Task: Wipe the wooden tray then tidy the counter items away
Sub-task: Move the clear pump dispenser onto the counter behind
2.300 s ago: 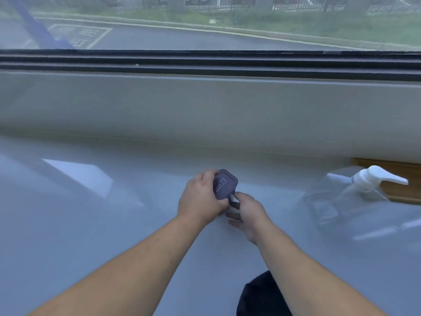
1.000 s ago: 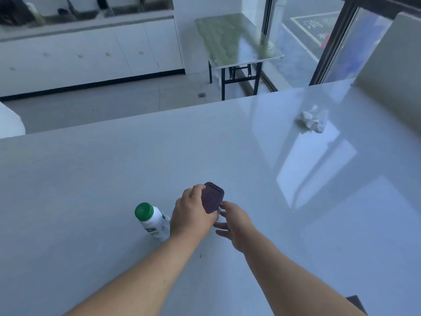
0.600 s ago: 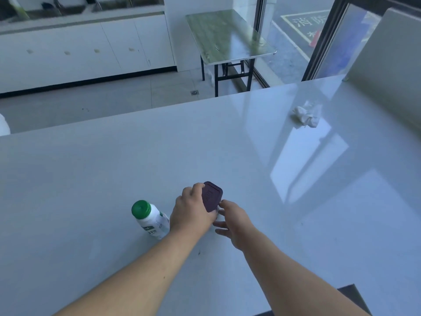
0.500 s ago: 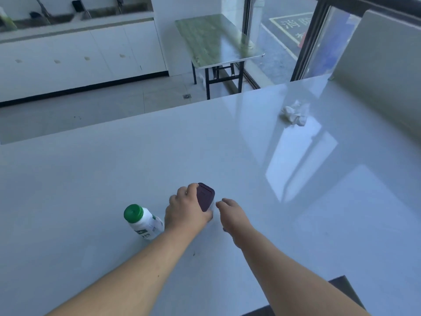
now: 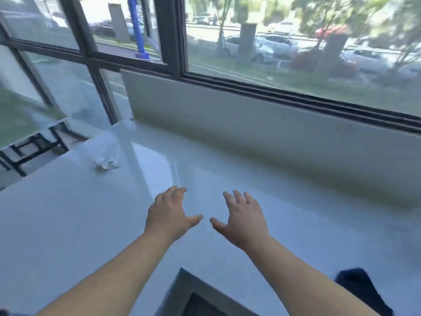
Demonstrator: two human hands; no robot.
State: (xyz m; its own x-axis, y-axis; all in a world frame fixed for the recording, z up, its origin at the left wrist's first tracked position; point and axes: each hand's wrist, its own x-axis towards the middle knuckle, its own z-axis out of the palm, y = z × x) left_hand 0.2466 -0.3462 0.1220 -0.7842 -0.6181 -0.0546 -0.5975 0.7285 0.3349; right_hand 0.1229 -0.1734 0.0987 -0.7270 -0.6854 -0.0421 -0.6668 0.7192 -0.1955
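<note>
Both hands hover over the glossy white counter (image 5: 284, 201) with fingers spread and nothing in them. My left hand (image 5: 169, 214) is at the middle, my right hand (image 5: 242, 216) just to its right, thumbs pointing toward each other. A crumpled white tissue (image 5: 106, 163) lies on the counter at the far left, well beyond my left hand. No wooden tray, dark purple object or green-capped bottle is in view. The frame is blurred by motion.
A low white wall (image 5: 250, 124) under dark window frames bounds the counter's far side. The counter's left edge (image 5: 45, 165) drops to the floor. A dark cloth-like thing (image 5: 362, 288) sits at the near right. A grey-edged opening (image 5: 198, 295) is at the bottom centre.
My left hand let go of the dark purple object, and both hands are now empty and spread. The view swung right, toward the window; the bottle and purple object are out of view.
</note>
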